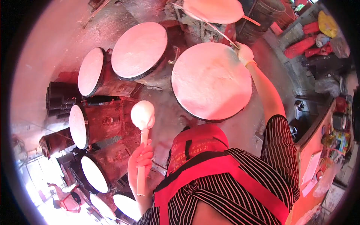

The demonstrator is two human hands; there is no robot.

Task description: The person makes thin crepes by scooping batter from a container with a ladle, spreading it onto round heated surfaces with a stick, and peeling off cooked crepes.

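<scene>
My left hand (140, 156) is closed around the pale handle of a tool with a rounded white head (143, 114), held upright beside my apron (200, 142). Whether that head is a ladle's bowl or a pad, I cannot tell. At the far right rim of a large round white-coated disc (210, 80) is my right hand (244, 54), in what looks like a white glove. Its fingers are closed on the end of a long thin stick (213, 28), which slants up and left past the disc. The disc's coating looks greyer beside that hand.
More white-topped discs stand on drum-like bases to the left, one (139, 50) close to the large disc. Another round disc (213, 10) is at the top. A counter (311, 165) with packages runs along the right. Another person (69, 202) is at the lower left.
</scene>
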